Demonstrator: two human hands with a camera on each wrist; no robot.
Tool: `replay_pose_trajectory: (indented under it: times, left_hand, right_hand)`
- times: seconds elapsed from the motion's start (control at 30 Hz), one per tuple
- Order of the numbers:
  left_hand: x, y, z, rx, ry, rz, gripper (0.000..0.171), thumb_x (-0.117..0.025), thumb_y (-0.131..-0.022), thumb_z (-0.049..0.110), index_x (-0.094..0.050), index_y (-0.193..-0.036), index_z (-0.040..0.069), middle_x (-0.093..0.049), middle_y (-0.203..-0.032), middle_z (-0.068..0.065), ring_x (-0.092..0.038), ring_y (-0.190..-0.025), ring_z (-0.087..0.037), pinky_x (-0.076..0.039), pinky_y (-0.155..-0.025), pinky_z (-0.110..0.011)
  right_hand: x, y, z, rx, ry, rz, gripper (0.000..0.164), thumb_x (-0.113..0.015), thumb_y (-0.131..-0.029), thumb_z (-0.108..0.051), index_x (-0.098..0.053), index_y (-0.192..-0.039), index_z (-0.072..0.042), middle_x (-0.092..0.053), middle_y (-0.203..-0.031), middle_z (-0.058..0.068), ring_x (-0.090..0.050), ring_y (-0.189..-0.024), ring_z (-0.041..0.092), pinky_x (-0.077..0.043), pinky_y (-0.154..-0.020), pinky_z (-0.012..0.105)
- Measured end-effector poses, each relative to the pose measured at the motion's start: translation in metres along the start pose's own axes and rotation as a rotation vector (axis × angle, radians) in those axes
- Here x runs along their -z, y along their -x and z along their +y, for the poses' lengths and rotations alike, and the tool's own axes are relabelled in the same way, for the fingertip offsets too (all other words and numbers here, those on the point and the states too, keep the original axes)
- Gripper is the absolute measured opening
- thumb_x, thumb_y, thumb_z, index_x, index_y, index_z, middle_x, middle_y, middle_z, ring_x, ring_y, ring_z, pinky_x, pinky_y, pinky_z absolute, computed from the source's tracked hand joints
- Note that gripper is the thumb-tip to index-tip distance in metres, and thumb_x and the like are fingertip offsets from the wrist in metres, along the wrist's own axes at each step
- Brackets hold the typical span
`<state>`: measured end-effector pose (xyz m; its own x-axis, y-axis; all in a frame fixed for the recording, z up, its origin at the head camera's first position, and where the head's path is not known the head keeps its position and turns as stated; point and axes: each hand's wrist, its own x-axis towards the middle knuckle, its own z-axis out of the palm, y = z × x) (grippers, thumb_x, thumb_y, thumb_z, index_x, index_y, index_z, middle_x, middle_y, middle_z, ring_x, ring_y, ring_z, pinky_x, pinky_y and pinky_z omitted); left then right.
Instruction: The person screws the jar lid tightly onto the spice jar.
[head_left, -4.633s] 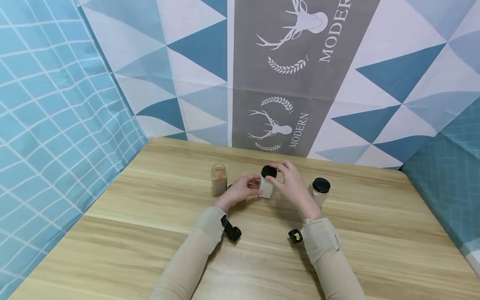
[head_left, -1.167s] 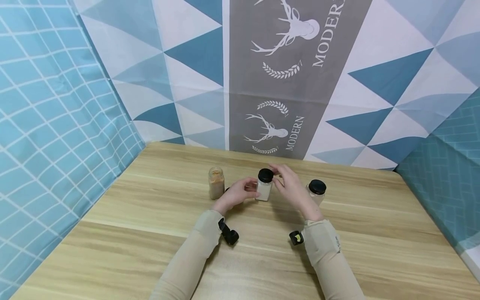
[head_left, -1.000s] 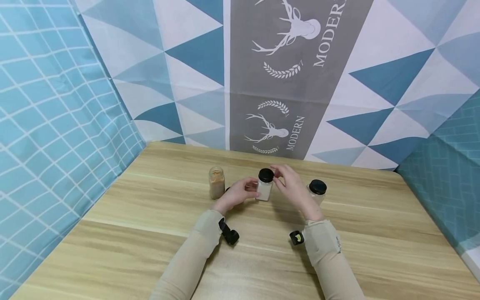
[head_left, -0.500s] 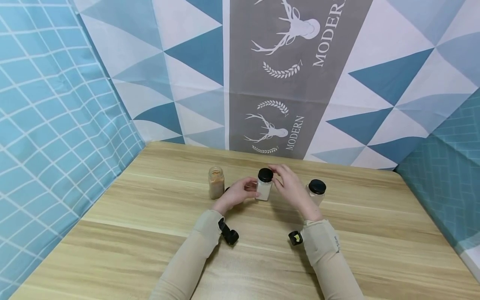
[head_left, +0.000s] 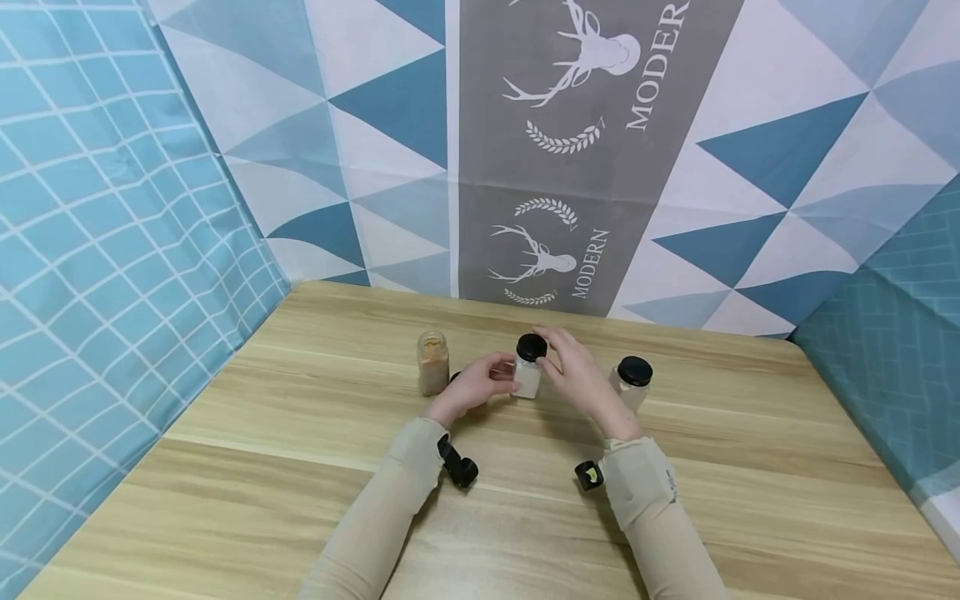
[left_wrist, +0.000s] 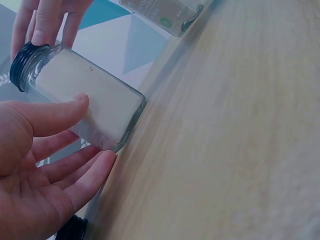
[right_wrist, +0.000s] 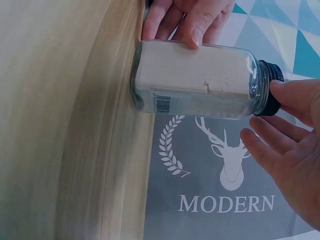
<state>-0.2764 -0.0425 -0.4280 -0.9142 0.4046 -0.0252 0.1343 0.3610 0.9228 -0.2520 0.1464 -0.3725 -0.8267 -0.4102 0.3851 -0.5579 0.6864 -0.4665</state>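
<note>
Two hands (head_left: 474, 386) (head_left: 579, 373) gripping jar (head_left: 528, 380), long axis vertical, lid (head_left: 531, 347) upward

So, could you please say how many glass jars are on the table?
3: an open jar left of the left hand, a capped jar between both hands, and a second capped jar right of the right hand, partly hidden.

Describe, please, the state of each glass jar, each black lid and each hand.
Square clear glass jar of white powder: upright, mostly filled.
Black round lid: on that jar, tightness unclear.
Left hand: holds that jar's side.
Right hand: holds that lid.
Clear glass jar of brown powder: upright, open.
Clear glass jar at right: upright, its black lid on.
Black ribbed lid: partly hidden by left hand, seemingly loose.
</note>
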Motion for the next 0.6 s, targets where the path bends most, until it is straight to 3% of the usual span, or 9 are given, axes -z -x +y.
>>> replay_pose_trajectory:
  times: [0.3, 0.6]
  left_hand:
    - [0.0006, -0.0002, 0.0001, 0.002, -0.006, 0.006, 0.049, -0.065, -0.084, 0.017, -0.047, -0.129, 0.007, -0.056, -0.121, -0.013, -0.053, -0.111, -0.026, -0.044, -0.092, -0.037]
    - [0.0011, -0.0011, -0.0009, -0.008, 0.004, -0.001, 0.049, -0.066, -0.084, 0.018, -0.048, -0.128, 0.007, -0.056, -0.121, -0.013, -0.053, -0.111, -0.027, -0.044, -0.092, -0.039]
  right_hand:
    - [-0.0014, -0.0005, -0.0005, 0.034, -0.037, 0.005, 0.045, -0.052, -0.088, 0.001, -0.044, -0.132, -0.005, -0.048, -0.131, 0.015, -0.048, -0.117, 0.031, -0.040, -0.097, 0.044]
    - [0.0017, 0.0003, 0.0000, 0.002, -0.027, 0.006, 0.045, -0.054, -0.089, -0.004, -0.043, -0.132, -0.007, -0.048, -0.130, 0.013, -0.052, -0.110, 0.032, -0.044, -0.092, 0.042]
